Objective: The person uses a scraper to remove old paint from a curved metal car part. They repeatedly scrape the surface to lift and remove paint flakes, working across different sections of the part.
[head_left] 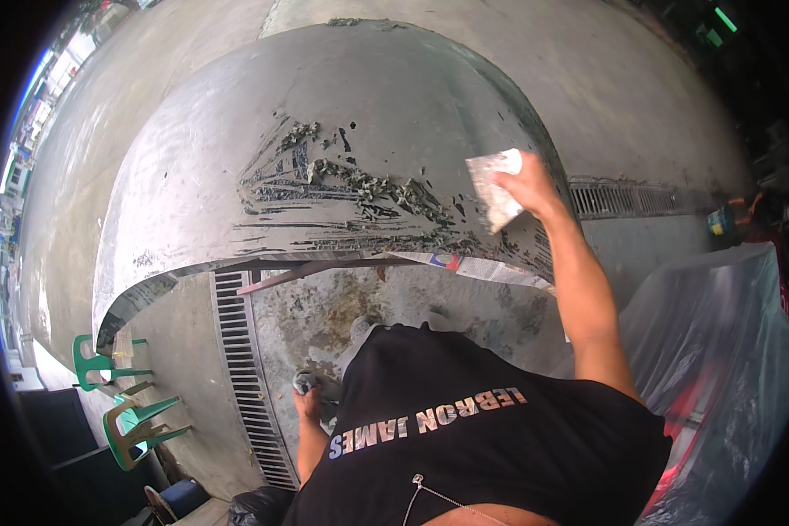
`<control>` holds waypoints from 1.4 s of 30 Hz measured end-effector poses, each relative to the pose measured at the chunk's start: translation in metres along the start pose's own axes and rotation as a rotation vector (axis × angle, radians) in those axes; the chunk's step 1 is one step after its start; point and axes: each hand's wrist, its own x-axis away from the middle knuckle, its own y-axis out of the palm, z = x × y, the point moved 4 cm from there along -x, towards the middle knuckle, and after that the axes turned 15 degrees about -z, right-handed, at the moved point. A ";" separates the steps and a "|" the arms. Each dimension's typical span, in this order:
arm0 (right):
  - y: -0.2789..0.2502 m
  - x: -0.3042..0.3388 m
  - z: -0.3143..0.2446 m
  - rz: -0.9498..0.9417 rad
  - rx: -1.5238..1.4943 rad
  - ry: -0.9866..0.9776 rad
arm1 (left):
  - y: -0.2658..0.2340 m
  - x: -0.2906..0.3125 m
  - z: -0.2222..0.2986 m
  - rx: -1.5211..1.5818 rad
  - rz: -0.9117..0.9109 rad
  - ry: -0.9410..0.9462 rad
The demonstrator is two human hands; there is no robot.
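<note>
A flat, whitish square scraper [494,191], smeared with grey-brown residue, is gripped in my right hand [528,184], fingers closed around its edge. It is over the right part of a large domed panel [342,96], coated dull grey. Wet-looking dark grey paste [368,188] lies in lumps and streaks across the panel's near middle. My left hand [307,401] hangs low beside my body, closed around a small grey lump [305,382] whose kind I cannot make out.
Printed paper [473,266] lines the panel's near edge. Metal floor drain grates [252,386] run left and right. Green plastic chairs [136,421] stand at lower left; clear plastic sheeting [719,351] drapes a red object at right. A black bag [261,507] sits at the bottom.
</note>
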 end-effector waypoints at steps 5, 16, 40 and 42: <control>0.034 0.005 -0.029 0.176 0.288 0.013 | -0.008 -0.022 0.012 -0.261 -0.006 -0.070; 0.015 0.013 -0.017 0.102 0.065 0.098 | -0.020 -0.048 0.024 -0.118 -0.077 0.032; 0.006 0.023 -0.022 0.164 0.203 0.119 | -0.047 -0.055 0.006 -0.256 -0.165 0.075; -0.016 0.026 -0.019 0.140 -0.072 0.043 | -0.045 -0.057 0.024 -0.185 -0.149 0.157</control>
